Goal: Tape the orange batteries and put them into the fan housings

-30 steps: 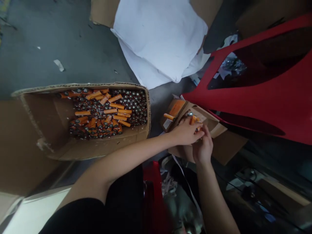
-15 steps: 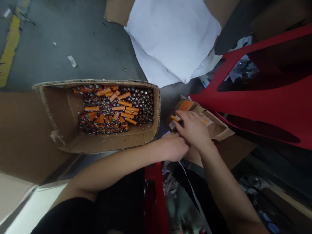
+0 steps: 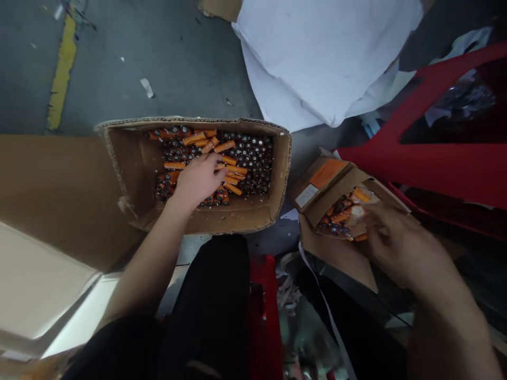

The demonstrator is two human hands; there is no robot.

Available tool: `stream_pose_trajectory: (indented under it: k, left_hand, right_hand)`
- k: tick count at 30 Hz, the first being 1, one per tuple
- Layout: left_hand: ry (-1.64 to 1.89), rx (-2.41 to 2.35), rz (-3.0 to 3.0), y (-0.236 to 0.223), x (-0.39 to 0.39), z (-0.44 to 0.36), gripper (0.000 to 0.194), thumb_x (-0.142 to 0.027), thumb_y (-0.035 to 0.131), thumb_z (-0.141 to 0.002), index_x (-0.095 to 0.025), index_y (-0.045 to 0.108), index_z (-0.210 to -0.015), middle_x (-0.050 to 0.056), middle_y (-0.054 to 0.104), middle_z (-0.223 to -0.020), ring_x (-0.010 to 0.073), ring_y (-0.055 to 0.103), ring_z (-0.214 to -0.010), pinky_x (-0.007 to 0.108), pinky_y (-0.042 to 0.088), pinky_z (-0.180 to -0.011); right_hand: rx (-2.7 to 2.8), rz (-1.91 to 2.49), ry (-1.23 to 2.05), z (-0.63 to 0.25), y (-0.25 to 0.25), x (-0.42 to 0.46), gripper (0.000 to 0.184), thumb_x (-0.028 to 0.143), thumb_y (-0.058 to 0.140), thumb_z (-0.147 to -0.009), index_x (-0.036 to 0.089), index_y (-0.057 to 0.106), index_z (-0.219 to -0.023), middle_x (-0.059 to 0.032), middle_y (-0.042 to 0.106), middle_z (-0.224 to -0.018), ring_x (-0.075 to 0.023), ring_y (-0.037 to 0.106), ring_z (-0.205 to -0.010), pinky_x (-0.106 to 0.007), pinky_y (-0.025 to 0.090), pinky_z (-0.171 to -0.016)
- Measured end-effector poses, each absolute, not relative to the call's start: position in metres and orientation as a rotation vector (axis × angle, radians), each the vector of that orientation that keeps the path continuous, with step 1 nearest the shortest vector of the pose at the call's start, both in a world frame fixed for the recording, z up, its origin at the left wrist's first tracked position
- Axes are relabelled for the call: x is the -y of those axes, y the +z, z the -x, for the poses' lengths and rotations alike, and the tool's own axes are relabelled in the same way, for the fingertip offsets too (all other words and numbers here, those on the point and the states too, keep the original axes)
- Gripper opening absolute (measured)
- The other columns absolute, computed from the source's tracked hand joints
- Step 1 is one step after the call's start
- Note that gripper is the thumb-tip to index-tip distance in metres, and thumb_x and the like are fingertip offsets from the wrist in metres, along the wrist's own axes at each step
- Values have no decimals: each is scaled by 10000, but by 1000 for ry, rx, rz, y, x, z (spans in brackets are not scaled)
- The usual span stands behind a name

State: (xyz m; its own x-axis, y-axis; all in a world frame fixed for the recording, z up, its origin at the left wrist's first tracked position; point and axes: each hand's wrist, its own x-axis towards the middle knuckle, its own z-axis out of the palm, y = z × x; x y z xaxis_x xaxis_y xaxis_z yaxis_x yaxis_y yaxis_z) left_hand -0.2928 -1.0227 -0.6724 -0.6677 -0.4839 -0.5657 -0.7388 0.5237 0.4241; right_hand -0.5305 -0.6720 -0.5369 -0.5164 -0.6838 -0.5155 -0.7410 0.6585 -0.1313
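My left hand (image 3: 200, 178) reaches into a large open cardboard box (image 3: 130, 174) on the floor and rests, fingers curled, on the pile of orange batteries (image 3: 233, 169) inside; whether it grips any is hidden. My right hand (image 3: 396, 240) is at the small cardboard box (image 3: 336, 182) to the right, which holds more orange batteries (image 3: 340, 216). Its fingers are blurred at the box's open flap.
A red plastic stool (image 3: 435, 158) stands at the right. White paper sheets (image 3: 325, 58) lie over cardboard at the top. A flat cardboard flap (image 3: 51, 184) spreads to the left. The grey floor has a yellow line (image 3: 61, 74).
My left hand left the small box and moved left into the large box of batteries. My right hand shifted right along the small box. The view swung left.
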Motion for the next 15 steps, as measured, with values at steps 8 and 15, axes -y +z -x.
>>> stream_pose_trajectory:
  k: [8,15]
  left_hand:
    - [782,-2429,227,-717,1015,303,968,-250,928,-703,-276,537,-1588,141,404,-1719,473,241,-1602,661,148,-1314]
    - [854,-2392,667,-731,974,305,513,-193,662,-950,-248,652,-1460,152,522,-1637,446,298,-1586,749,127,-1279]
  right_hand:
    - [-2433,1213,-278,497,-541,727,276,320,511,-1036,263,737,-1183,-122,804,-1097,-322,754,-1040,-507,588,-976]
    - [-1930,1403,-186,462,-577,907,326,165,534,-1021,179,758,-1258,-156,778,-1226,-355,688,-1169,-518,545,-1023]
